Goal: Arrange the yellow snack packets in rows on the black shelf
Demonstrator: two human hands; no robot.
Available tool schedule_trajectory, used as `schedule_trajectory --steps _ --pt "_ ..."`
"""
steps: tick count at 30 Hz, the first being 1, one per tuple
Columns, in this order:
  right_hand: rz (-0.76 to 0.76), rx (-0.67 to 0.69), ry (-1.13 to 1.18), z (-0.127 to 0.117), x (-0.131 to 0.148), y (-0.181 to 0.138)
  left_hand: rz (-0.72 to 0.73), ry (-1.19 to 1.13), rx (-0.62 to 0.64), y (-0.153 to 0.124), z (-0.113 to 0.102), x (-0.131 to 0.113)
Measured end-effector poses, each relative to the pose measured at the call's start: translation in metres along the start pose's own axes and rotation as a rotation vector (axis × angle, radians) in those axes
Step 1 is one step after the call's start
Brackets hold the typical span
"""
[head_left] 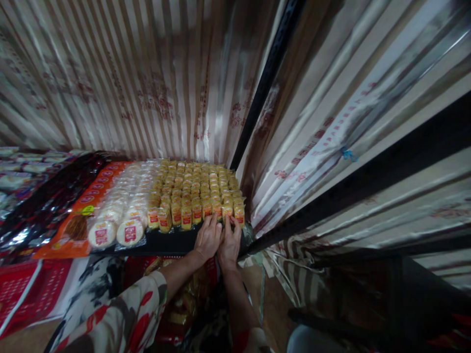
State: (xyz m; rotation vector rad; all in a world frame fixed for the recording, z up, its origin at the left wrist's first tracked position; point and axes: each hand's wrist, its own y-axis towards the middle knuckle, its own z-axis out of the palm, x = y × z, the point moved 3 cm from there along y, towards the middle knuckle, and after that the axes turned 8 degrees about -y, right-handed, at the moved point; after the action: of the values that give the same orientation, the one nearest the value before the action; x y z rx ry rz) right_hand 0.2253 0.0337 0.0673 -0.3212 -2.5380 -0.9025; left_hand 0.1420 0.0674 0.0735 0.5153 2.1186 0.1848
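Note:
Yellow snack packs [186, 218] in clear wrappers with red-and-orange labels stand in close rows on a black shelf [158, 243]. At the right end of the front row, my left hand [209, 239] has its fingers closed against one small pack [217, 210]. Right beside it, my right hand [229, 242] is closed with its fingertips at the lower front of the neighbouring pack [227, 208]. The two hands touch or nearly touch each other. My fingers partly cover the packs, and both thumbs are mostly hidden.
Round white wrapped cakes [130, 231] stand left of the yellow packs, then an orange bag [73, 230] and dark shiny packages [47, 201]. A red basket [33, 289] sits lower left. Striped plastic sheeting [176, 73] hangs behind. A black post [263, 83] rises at the shelf's right.

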Motion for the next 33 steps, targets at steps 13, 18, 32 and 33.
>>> schedule_trajectory --steps 13,18,32,33 --pt "-0.038 0.011 -0.008 0.002 -0.003 0.001 0.045 -0.029 -0.01 -0.003 -0.004 -0.005" --pt "-0.037 0.034 -0.011 0.003 -0.007 -0.002 0.231 0.086 0.041 -0.005 -0.012 -0.019" --pt "-0.037 0.014 0.048 0.007 -0.007 -0.003 0.461 0.278 0.094 0.035 -0.012 -0.033" --pt "-0.04 -0.005 0.044 0.009 -0.008 -0.004 0.482 0.295 0.093 0.038 -0.013 -0.035"
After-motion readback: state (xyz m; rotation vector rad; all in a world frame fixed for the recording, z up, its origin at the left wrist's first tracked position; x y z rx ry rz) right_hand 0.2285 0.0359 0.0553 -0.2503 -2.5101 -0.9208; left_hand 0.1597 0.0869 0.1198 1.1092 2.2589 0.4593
